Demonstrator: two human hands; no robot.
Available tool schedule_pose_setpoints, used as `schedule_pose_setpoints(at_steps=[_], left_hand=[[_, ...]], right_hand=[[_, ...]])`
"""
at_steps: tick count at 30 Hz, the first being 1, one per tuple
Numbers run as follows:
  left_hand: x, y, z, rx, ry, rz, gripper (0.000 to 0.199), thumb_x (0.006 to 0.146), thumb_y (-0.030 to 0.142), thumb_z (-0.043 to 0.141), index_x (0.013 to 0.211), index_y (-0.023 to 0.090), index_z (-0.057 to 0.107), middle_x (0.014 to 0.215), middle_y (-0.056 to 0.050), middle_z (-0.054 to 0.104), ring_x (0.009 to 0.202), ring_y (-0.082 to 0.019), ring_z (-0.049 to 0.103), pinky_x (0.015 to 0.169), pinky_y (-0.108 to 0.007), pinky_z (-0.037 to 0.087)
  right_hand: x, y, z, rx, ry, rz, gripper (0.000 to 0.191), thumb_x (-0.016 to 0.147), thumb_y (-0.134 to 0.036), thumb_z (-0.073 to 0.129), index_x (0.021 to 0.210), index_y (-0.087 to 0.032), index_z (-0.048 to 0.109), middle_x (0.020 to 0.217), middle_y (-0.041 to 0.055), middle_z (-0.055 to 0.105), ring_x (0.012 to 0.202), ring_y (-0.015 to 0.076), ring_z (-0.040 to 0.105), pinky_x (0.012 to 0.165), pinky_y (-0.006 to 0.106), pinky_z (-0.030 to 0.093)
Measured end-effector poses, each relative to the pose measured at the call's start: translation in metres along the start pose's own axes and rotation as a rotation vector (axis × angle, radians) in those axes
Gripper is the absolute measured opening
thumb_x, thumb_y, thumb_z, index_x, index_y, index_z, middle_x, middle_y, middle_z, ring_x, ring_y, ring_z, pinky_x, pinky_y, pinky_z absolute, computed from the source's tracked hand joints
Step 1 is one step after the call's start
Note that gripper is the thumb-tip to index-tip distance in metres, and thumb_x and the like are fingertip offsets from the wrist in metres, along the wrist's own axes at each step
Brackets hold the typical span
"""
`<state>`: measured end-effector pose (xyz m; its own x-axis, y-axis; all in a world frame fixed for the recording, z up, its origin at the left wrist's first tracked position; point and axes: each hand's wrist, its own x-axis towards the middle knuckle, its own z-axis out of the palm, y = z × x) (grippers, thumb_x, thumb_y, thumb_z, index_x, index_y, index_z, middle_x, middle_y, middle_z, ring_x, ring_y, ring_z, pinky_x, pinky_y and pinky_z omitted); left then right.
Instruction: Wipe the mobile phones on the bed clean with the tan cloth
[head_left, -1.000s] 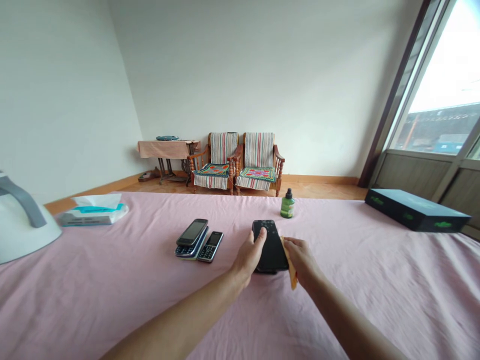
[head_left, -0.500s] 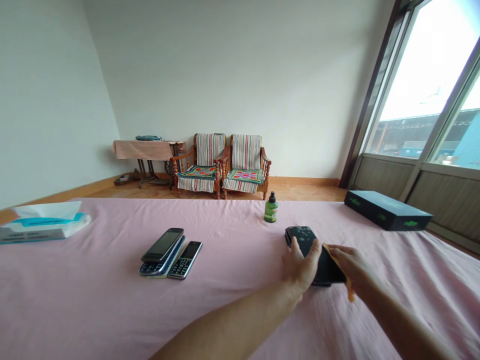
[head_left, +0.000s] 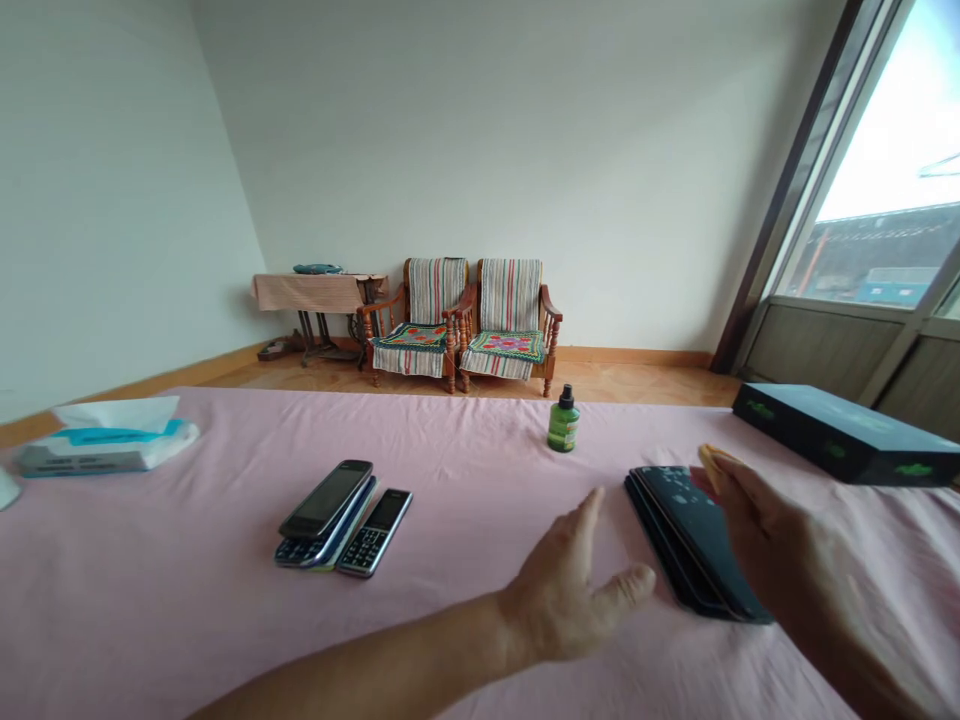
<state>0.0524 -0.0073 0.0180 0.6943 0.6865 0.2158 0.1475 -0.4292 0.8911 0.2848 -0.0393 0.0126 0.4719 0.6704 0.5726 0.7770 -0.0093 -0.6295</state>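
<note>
A stack of flat black tablet-like slabs lies on the pink cloth, the top one with pale flower-like marks and a small reddish patch at its far edge. My right hand is over the right side of the stack, its fingers pressed together on an orange cloth of which only a bit shows. To the left of the stack, my left hand is held apart from it, thumb and fingers spread and empty. Whether the right hand touches the top slab I cannot tell.
Mobile phones lie partly stacked at centre left, with a keypad phone beside them. A green bottle stands behind the hands. A black box is at right, a tissue pack at left. Two chairs stand by the wall.
My left hand has let go of the black stack and drawn back to the left, opening. My right hand with the orange cloth has moved over the stack's right side. The view has shifted somewhat.
</note>
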Motion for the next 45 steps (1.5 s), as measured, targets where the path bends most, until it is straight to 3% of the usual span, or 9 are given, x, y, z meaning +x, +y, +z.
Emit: schedule_pose_setpoints(at_steps=[4, 7, 11, 14, 20, 24, 32, 39, 45], left_hand=[[-0.037, 0.016, -0.067, 0.214, 0.119, 0.052, 0.076, 0.085, 0.044, 0.06, 0.146, 0.019, 0.023, 0.147, -0.015, 0.037, 0.134, -0.029, 0.036, 0.11, -0.047, 0.03], [-0.063, 0.015, -0.127, 0.282, 0.379, 0.044, 0.071, 0.085, 0.044, 0.059, 0.144, 0.021, 0.027, 0.147, -0.012, 0.038, 0.133, -0.026, 0.038, 0.111, -0.043, 0.029], [-0.102, -0.01, -0.204, 0.122, 0.742, -0.173, 0.068, 0.078, 0.057, 0.061, 0.131, 0.017, 0.046, 0.142, -0.01, 0.045, 0.133, -0.028, 0.037, 0.112, -0.039, 0.025], [-0.129, -0.036, -0.233, 0.048, 0.792, -0.32, 0.072, 0.083, 0.066, 0.047, 0.124, 0.007, 0.052, 0.137, -0.021, 0.049, 0.13, -0.032, 0.04, 0.11, -0.045, 0.027], [-0.144, -0.072, -0.213, -0.094, 0.758, -0.388, 0.077, 0.083, 0.074, 0.029, 0.115, 0.011, 0.061, 0.123, -0.018, 0.062, 0.114, -0.031, 0.058, 0.097, -0.042, 0.045], [-0.143, -0.082, -0.199, -0.09, 0.737, -0.309, 0.073, 0.079, 0.073, 0.042, 0.12, 0.014, 0.06, 0.121, -0.011, 0.065, 0.116, -0.03, 0.056, 0.097, -0.039, 0.044], [-0.147, -0.084, -0.2, -0.087, 0.742, -0.266, 0.07, 0.081, 0.069, 0.043, 0.122, 0.014, 0.058, 0.118, -0.01, 0.066, 0.12, -0.03, 0.053, 0.097, -0.037, 0.043], [-0.137, -0.079, -0.199, -0.162, 0.744, -0.294, 0.067, 0.082, 0.068, 0.045, 0.119, 0.015, 0.06, 0.105, -0.009, 0.072, 0.107, -0.029, 0.061, 0.09, -0.037, 0.046], [-0.128, -0.079, -0.192, -0.21, 0.799, -0.333, 0.062, 0.072, 0.062, 0.062, 0.112, 0.014, 0.063, 0.098, -0.008, 0.073, 0.092, -0.028, 0.066, 0.075, -0.033, 0.049]], right_hand=[[-0.04, -0.054, 0.024, 0.202, -0.301, -0.041, 0.042, 0.09, -0.047, 0.042, 0.118, -0.021, 0.059, 0.096, 0.0093, 0.073, 0.093, 0.0243, 0.069, 0.083, 0.035, 0.054], [-0.071, -0.065, 0.041, 0.323, -0.492, -0.078, 0.042, 0.092, -0.044, 0.038, 0.117, -0.018, 0.059, 0.097, 0.0103, 0.073, 0.086, 0.0214, 0.071, 0.076, 0.03, 0.056], [-0.094, -0.065, 0.054, 0.38, -0.606, -0.062, 0.039, 0.093, -0.041, 0.037, 0.116, -0.017, 0.059, 0.093, 0.0086, 0.072, 0.072, 0.018, 0.07, 0.065, 0.027, 0.055], [-0.096, -0.084, 0.061, 0.425, -0.663, -0.094, 0.036, 0.093, -0.035, 0.035, 0.112, -0.017, 0.06, 0.092, 0.0076, 0.07, 0.065, 0.0157, 0.066, 0.058, 0.026, 0.051], [-0.094, -0.154, 0.105, 0.177, -0.777, -0.378, 0.029, 0.085, -0.009, 0.033, 0.084, -0.018, 0.061, 0.076, 0.005, 0.064, 0.07, 0.0159, 0.061, 0.065, 0.025, 0.043], [-0.091, -0.191, 0.146, 0.145, -0.794, -0.419, 0.027, 0.075, -0.013, 0.05, 0.1, -0.017, 0.059, 0.097, 0.0088, 0.065, 0.091, 0.0195, 0.06, 0.079, 0.027, 0.041], [-0.086, -0.225, 0.205, 0.058, -0.969, -0.478, 0.108, 0.051, -0.052, 0.075, 0.14, -0.009, 0.032, 0.138, 0.0238, 0.042, 0.126, 0.0395, 0.037, 0.099, 0.051, 0.03], [-0.084, -0.227, 0.211, 0.001, -0.994, -0.468, 0.115, 0.046, -0.053, 0.076, 0.141, -0.009, 0.031, 0.138, 0.0218, 0.042, 0.123, 0.0403, 0.038, 0.1, 0.051, 0.03], [-0.084, -0.2, 0.181, 0.037, -0.905, -0.398, 0.108, 0.052, -0.051, 0.074, 0.141, -0.007, 0.031, 0.134, 0.0207, 0.045, 0.118, 0.0366, 0.041, 0.098, 0.045, 0.034]])
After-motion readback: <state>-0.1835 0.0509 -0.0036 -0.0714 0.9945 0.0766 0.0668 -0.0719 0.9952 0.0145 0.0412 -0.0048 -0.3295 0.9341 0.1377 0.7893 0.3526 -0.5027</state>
